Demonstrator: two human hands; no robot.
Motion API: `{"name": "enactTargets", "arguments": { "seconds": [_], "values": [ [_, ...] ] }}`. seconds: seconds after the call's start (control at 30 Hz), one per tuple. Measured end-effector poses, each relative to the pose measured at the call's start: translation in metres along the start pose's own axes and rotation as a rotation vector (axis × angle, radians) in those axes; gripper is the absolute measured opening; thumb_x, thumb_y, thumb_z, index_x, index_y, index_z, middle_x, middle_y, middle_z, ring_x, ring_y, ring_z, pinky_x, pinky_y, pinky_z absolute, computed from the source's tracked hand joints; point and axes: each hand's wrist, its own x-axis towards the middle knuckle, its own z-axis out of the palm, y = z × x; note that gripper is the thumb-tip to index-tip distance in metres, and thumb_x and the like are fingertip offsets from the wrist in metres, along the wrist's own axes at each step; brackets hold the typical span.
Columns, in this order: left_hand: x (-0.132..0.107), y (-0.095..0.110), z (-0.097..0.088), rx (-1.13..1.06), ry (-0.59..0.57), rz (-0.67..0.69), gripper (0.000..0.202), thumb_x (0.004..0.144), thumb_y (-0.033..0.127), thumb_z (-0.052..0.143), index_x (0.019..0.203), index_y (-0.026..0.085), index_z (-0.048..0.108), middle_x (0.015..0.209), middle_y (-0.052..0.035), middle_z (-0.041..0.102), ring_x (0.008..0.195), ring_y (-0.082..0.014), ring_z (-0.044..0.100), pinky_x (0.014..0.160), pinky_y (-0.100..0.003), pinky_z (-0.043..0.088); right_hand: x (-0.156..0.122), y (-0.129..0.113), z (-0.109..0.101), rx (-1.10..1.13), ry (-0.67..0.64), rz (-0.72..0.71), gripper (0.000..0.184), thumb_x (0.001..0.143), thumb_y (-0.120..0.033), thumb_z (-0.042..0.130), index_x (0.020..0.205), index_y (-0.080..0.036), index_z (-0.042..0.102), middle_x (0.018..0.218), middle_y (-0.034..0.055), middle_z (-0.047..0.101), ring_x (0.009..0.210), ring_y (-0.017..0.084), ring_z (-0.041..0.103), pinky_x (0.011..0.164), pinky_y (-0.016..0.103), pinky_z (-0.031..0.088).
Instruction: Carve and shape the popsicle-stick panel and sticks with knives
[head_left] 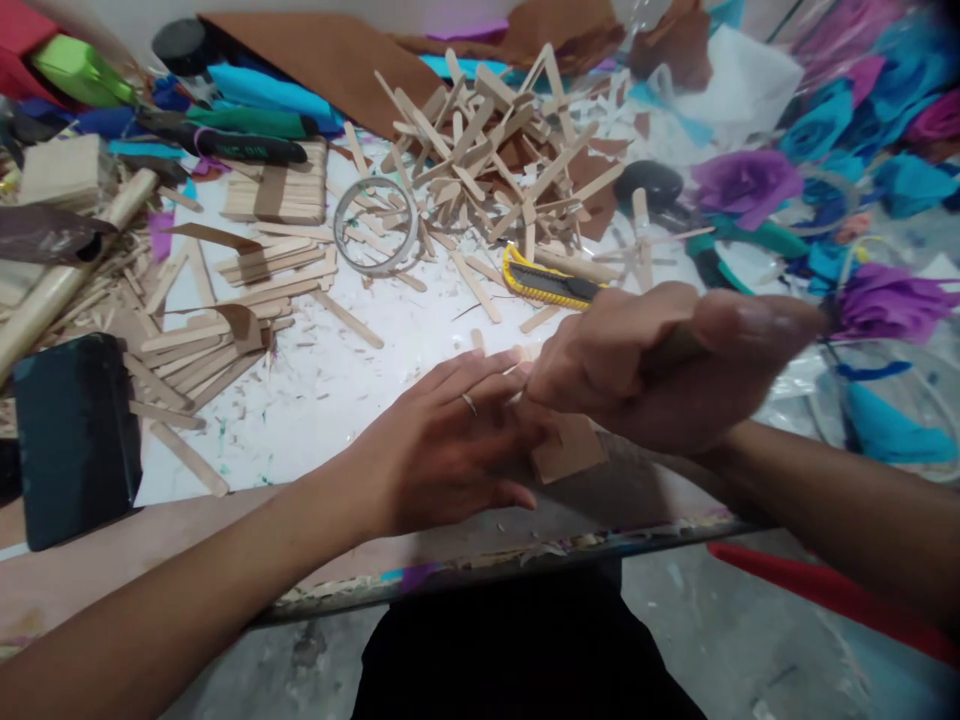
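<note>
My left hand (457, 440) lies palm down near the table's front edge, its fingers stretched out and a ring on one of them. Under and beside its fingertips is a flat tan piece (574, 450), partly covered. Above that piece is my right hand (660, 365), its fingers curled and its thumb laid along the top. What the right hand grips, if anything, is hidden by its own fingers. Just behind it rests a yellow utility knife (551, 280). Pale wooden craft sticks (349, 320) lie on the white sheet (315, 390) beyond my left hand.
A heap of joined sticks (480, 150) stands at the back, with a tape roll (375, 225) before it. Stacked sticks (274, 185) and a dark phone-like slab (79, 440) lie left. Purple and blue paper flowers (750, 185) and green-handled pliers (720, 265) crowd the right.
</note>
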Motion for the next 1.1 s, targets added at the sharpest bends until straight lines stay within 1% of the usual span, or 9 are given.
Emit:
{"name": "enactTargets", "arguments": {
  "seconds": [0.1,0.27,0.4,0.5,0.57,0.63,0.73,0.87,1.1],
  "values": [
    [0.002,0.001,-0.002,-0.013,-0.01,-0.002,0.047,0.1,0.056,0.065,0.134,0.025,0.071,0.152,-0.0167,0.058,0.149,-0.0386,0.049,0.122,-0.061,0.043,0.0,0.011,-0.002,0.07,0.011,-0.088,0.05,0.1,-0.043,0.049,0.059,-0.022,0.028,0.053,-0.0062,0.022,0.044,0.007,0.018,0.044,0.026,0.018],
    [0.002,0.002,-0.007,-0.002,-0.066,-0.018,0.054,0.097,0.053,0.072,0.142,0.024,0.067,0.158,-0.0155,0.054,0.149,-0.0377,0.049,0.125,-0.058,0.039,0.006,0.009,-0.013,0.098,-0.043,0.004,0.055,0.102,-0.05,0.048,0.056,-0.022,0.037,0.048,-0.0065,0.028,0.042,0.008,0.025,0.044,0.027,0.025],
    [0.001,0.003,-0.007,0.014,-0.048,-0.016,0.055,0.096,0.053,0.072,0.143,0.024,0.066,0.154,-0.0171,0.056,0.15,-0.037,0.048,0.123,-0.057,0.043,0.007,-0.017,-0.007,0.141,0.096,0.025,0.059,0.103,-0.045,0.047,0.052,-0.019,0.03,0.046,-0.0072,0.023,0.042,0.006,0.02,0.047,0.026,0.025],
    [0.001,0.003,-0.006,0.012,-0.01,-0.006,0.052,0.095,0.055,0.073,0.136,0.024,0.07,0.151,-0.018,0.056,0.149,-0.0373,0.049,0.12,-0.058,0.046,0.005,-0.034,-0.003,0.105,0.22,0.058,0.064,0.111,-0.046,0.032,0.053,-0.018,0.027,0.047,-0.0067,0.02,0.042,0.006,0.02,0.05,0.027,0.028],
    [0.0,0.002,-0.006,0.016,-0.016,0.003,0.053,0.094,0.055,0.073,0.138,0.024,0.069,0.153,-0.0182,0.054,0.149,-0.0375,0.048,0.121,-0.059,0.045,0.004,-0.035,-0.005,0.077,0.224,0.049,0.066,0.11,-0.048,0.038,0.052,-0.018,0.029,0.045,-0.0061,0.022,0.042,0.007,0.02,0.049,0.027,0.028],
    [0.001,0.001,-0.007,0.014,-0.048,0.014,0.056,0.095,0.053,0.074,0.141,0.023,0.066,0.153,-0.019,0.054,0.149,-0.039,0.047,0.121,-0.062,0.043,0.003,-0.027,-0.01,0.084,0.127,0.012,0.066,0.106,-0.056,0.042,0.052,-0.019,0.03,0.044,-0.0051,0.026,0.041,0.008,0.023,0.046,0.028,0.028],
    [0.003,0.001,-0.012,0.001,-0.103,0.013,0.056,0.097,0.052,0.071,0.144,0.021,0.065,0.152,-0.0206,0.055,0.15,-0.0416,0.046,0.12,-0.065,0.044,0.002,-0.009,-0.014,0.141,0.025,-0.015,0.066,0.106,-0.061,0.036,0.054,-0.021,0.033,0.045,-0.0059,0.025,0.04,0.008,0.022,0.045,0.028,0.026],
    [0.005,0.004,-0.015,-0.021,-0.136,-0.02,0.057,0.098,0.053,0.069,0.146,0.023,0.063,0.154,-0.0198,0.054,0.15,-0.0415,0.045,0.119,-0.065,0.045,0.0,0.002,-0.015,0.207,-0.006,-0.045,0.063,0.108,-0.058,0.037,0.057,-0.021,0.036,0.046,-0.0075,0.024,0.041,0.008,0.021,0.045,0.027,0.025],
    [0.002,0.002,-0.01,-0.019,-0.098,-0.004,0.059,0.097,0.054,0.07,0.147,0.023,0.063,0.154,-0.0201,0.054,0.151,-0.0418,0.045,0.121,-0.064,0.043,-0.002,-0.008,-0.017,0.102,-0.021,0.064,0.056,0.103,-0.054,0.046,0.058,-0.022,0.037,0.049,-0.0066,0.028,0.043,0.009,0.026,0.049,0.029,0.029]
  ]
}}
